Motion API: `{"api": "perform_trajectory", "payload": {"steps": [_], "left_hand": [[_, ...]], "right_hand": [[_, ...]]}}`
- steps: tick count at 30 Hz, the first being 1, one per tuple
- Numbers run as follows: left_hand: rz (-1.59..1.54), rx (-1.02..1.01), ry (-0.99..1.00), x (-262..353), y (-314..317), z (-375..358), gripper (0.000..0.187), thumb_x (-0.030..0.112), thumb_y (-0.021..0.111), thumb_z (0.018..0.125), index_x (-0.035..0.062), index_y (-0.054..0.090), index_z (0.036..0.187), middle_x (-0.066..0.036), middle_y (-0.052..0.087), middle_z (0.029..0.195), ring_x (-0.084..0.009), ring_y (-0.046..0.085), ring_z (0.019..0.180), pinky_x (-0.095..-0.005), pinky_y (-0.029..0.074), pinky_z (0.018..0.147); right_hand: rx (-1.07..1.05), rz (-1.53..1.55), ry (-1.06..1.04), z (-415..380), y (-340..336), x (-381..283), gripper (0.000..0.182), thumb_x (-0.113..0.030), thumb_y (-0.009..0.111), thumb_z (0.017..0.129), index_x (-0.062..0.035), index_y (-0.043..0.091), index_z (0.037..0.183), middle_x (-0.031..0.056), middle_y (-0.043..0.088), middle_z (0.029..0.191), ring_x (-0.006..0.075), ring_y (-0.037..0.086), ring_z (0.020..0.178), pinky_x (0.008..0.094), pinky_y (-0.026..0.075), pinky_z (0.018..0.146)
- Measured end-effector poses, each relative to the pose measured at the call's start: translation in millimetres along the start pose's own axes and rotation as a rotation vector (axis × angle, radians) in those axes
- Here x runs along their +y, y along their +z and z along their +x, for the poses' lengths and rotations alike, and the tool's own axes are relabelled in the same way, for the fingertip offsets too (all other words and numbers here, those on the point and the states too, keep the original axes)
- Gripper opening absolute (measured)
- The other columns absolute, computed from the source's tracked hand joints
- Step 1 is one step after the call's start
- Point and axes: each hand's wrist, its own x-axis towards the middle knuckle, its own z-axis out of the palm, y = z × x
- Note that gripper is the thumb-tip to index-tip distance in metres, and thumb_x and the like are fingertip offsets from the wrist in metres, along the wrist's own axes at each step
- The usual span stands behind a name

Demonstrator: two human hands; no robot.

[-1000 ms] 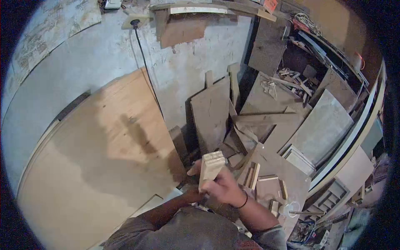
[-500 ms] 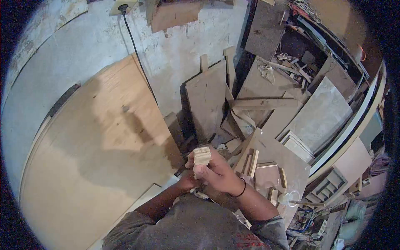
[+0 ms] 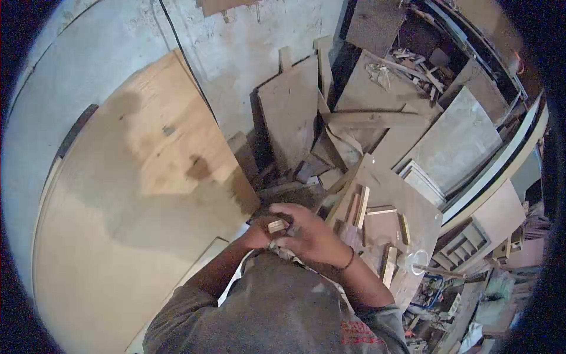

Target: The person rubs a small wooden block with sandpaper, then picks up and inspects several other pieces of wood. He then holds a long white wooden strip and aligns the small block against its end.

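Close to my chest, my left hand [image 3: 255,234] is closed around a small bundle of wood strips [image 3: 276,226], of which only the pale end shows. My right hand [image 3: 315,237], with a dark band at the wrist, curves beside that end. Its thumb and fingers are apart, and I see nothing between them. The rest of the bundle is hidden by my hands and shirt.
A large plywood sheet [image 3: 135,177] leans at the left. To the right, a worktop [image 3: 398,192] bears wooden frame pieces [image 3: 382,227] and a clear plastic cup [image 3: 416,261]. Boards [image 3: 289,115] lean against the wall behind.
The wood end has dropped toward my chest and now shows smaller, in my left hand. My right hand has let go and its fingers have spread. The view has tilted down.
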Motion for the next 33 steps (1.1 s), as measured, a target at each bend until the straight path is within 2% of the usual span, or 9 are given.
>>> {"api": "perform_trajectory", "payload": {"steps": [6,9,10,13,16,19,24,28,33], "left_hand": [[0.109,0.041,-0.212,25.6,-4.8,-4.7,0.025,0.015,0.071,0.086,0.0092,0.07,0.11,-0.008,0.072,0.101,-0.0206,0.067,0.093,-0.0324,0.053,0.084],[-0.15,0.064,-0.134,-18.6,-3.9,-9.6,0.027,0.015,0.07,0.086,0.0104,0.069,0.113,-0.008,0.071,0.101,-0.0196,0.066,0.092,-0.0329,0.052,0.081],[-0.099,0.061,-0.192,-0.6,-7.2,-4.9,0.028,0.015,0.075,0.083,0.009,0.069,0.11,-0.007,0.071,0.101,-0.0159,0.064,0.092,-0.0337,0.052,0.079],[0.071,0.142,-0.182,18.3,-11.1,-0.9,0.029,0.015,0.081,0.078,0.0072,0.068,0.103,-0.006,0.07,0.1,-0.0123,0.063,0.089,-0.0333,0.052,0.077],[0.089,0.191,-0.226,-12.0,-13.7,-7.4,0.03,0.014,0.085,0.074,0.0054,0.068,0.096,-0.006,0.071,0.094,-0.0111,0.064,0.084,-0.0319,0.053,0.075],[0.151,0.212,-0.241,6.5,-16.7,-3.8,0.028,0.013,0.084,0.075,0.0036,0.068,0.095,-0.006,0.071,0.087,-0.0123,0.065,0.078,-0.0303,0.054,0.073],[0.132,0.257,-0.231,28.9,-15.6,2.1,0.024,0.009,0.081,0.077,0.0019,0.067,0.096,-0.007,0.071,0.086,-0.0155,0.068,0.079,-0.0308,0.054,0.075],[0.142,0.24,-0.196,12.8,-21.3,3.3,0.022,0.004,0.075,0.08,0.0018,0.066,0.1,-0.009,0.07,0.093,-0.0179,0.067,0.087,-0.0328,0.053,0.08],[0.342,0.314,-0.01,2.2,-19.2,12.1,0.021,0.002,0.069,0.081,0.0009,0.065,0.102,-0.011,0.068,0.102,-0.022,0.065,0.095,-0.0342,0.051,0.085]], "right_hand": [[0.283,0.046,0.274,-76.3,-25.5,15.5,0.058,-0.024,0.077,0.083,-0.0025,0.054,0.132,0.0115,0.056,0.132,0.0243,0.051,0.127,0.0381,0.038,0.108],[0.408,-0.033,0.356,-113.9,-26.5,34.7,0.052,-0.023,0.075,0.084,-0.0019,0.057,0.128,0.0113,0.057,0.13,0.0232,0.051,0.125,0.0375,0.038,0.107],[0.488,-0.036,0.328,-116.9,-25.0,35.0,0.045,-0.024,0.076,0.082,-0.0041,0.061,0.12,0.0156,0.062,0.121,0.031,0.058,0.115,0.0423,0.045,0.099],[0.615,-0.033,0.41,-132.6,-16.1,39.3,0.039,-0.022,0.074,0.083,-0.0051,0.063,0.116,0.0156,0.064,0.116,0.0312,0.059,0.114,0.0407,0.046,0.096],[0.638,-0.325,0.602,-133.2,-14.5,29.9,0.029,-0.01,0.073,0.078,-0.0033,0.065,0.105,0.0129,0.066,0.108,0.027,0.06,0.111,0.0381,0.045,0.096],[0.622,-0.843,0.555,-144.5,-21.7,32.7,0.025,-0.008,0.072,0.075,-0.0033,0.066,0.099,0.0146,0.066,0.101,0.0326,0.061,0.101,0.0427,0.046,0.09],[0.706,-0.939,0.746,-178.2,-21.7,19.6,0.027,-0.014,0.073,0.076,-0.0036,0.067,0.1,0.0158,0.066,0.1,0.0374,0.059,0.097,0.0456,0.045,0.091],[0.586,-0.821,0.767,-203.5,-16.1,33.9,0.022,-0.013,0.07,0.079,-0.0042,0.068,0.1,0.0151,0.067,0.102,0.036,0.06,0.096,0.0453,0.045,0.089],[0.667,-0.763,0.704,-197.9,-12.2,30.4,0.02,-0.012,0.069,0.08,-0.0043,0.068,0.099,0.0146,0.067,0.099,0.0357,0.061,0.092,0.0437,0.046,0.087]]}}
